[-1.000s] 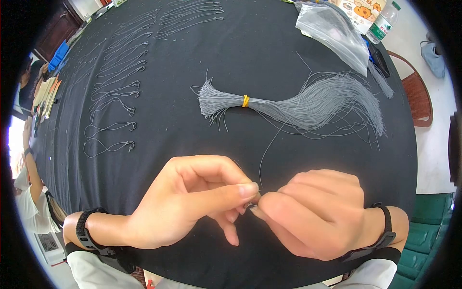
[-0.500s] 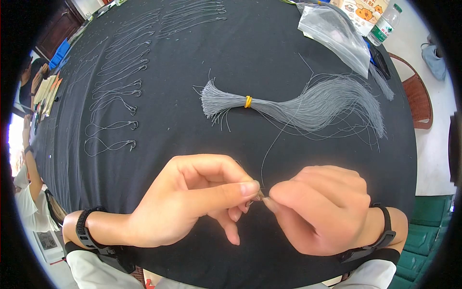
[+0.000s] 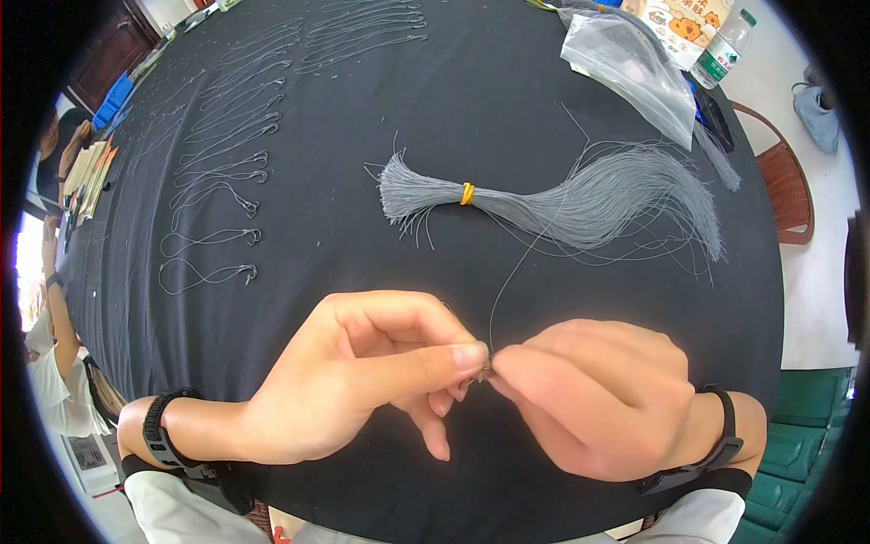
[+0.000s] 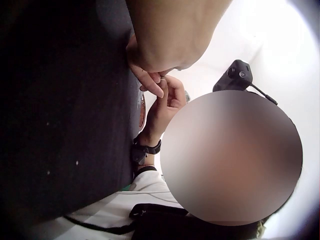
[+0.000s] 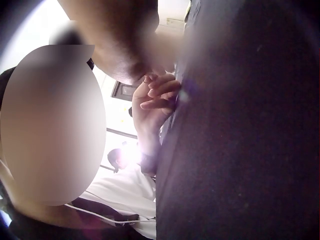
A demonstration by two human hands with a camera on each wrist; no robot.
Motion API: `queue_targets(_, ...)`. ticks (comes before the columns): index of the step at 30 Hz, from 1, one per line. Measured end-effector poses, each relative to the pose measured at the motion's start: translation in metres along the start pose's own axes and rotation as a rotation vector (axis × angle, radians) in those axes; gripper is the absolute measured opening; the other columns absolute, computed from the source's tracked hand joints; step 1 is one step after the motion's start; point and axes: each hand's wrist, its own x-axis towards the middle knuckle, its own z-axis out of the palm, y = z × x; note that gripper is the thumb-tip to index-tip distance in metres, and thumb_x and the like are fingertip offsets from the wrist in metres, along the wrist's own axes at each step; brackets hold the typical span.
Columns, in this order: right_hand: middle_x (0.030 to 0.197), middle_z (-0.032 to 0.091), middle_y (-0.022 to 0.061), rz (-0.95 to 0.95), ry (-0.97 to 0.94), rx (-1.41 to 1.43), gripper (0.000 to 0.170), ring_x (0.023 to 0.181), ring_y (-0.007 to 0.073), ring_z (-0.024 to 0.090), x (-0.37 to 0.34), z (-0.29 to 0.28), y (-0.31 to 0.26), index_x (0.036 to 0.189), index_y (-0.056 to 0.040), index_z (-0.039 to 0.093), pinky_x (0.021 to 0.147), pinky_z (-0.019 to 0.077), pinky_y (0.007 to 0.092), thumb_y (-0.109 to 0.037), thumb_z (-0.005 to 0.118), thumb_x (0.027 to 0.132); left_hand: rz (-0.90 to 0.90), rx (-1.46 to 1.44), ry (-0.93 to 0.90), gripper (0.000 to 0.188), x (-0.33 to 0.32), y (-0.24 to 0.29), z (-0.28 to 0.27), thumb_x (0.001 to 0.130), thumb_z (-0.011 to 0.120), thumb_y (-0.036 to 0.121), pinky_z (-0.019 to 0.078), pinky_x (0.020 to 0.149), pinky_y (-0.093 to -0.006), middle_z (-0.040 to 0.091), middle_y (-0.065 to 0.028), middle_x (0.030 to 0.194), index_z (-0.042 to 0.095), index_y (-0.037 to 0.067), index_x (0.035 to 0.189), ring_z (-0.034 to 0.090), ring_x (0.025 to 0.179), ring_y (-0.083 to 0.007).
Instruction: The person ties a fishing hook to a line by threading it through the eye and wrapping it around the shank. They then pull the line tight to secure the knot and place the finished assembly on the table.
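My left hand (image 3: 372,381) pinches something tiny and dark between thumb and forefinger, low in the middle of the head view. Against those fingertips, my right hand (image 3: 603,403) has its thumb and curled forefinger at the same spot, gripping the end of a thin grey cord (image 3: 493,313). From there the cord runs up toward a large bundle of grey cords (image 3: 544,205), bound by a yellow tie (image 3: 468,193). What lies between the fingertips is mostly hidden. In the left wrist view the right hand (image 4: 167,105) meets the left fingertips.
Knotted cord loops (image 3: 252,238) lie in a column on the black tablecloth (image 3: 335,245) at left, with more at the back. Far right are a clear plastic bag (image 3: 625,77), a water bottle (image 3: 723,50) and a brown chair (image 3: 781,172). Other people sit at the left edge.
My right hand drew slightly right, then came back left against the left fingertips. The left hand has kept its pinch in place.
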Motion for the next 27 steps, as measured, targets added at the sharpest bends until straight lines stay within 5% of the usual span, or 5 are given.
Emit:
queue_targets(11,0.093,0.064,0.0114,-0.228,-0.179,-0.183,0.025,0.073,0.0212,0.060,0.015,-0.016,-0.010,0.080,-0.0010,0.070,0.058,0.0510,0.0261,0.000,0.073,0.055,-0.015,-0.060,-0.018,0.011,-0.001,-0.001,-0.002,0.092,0.057,0.007,0.0583,0.053,-0.0335,0.061,-0.0107,0.081,0.060,-0.004,0.092,0.062,0.067,-0.0142)
queue_targets(27,0.092,0.063,0.0154,-0.297,-0.143,-0.132,0.024,0.074,0.0258,0.062,0.009,-0.014,-0.005,0.080,0.0038,0.067,0.059,0.0529,0.0285,0.002,0.072,0.057,0.001,-0.087,-0.055,0.014,0.003,-0.006,-0.004,0.092,0.059,0.009,0.0597,0.054,-0.0325,0.062,-0.0104,0.078,0.062,-0.005,0.093,0.063,0.065,-0.0150)
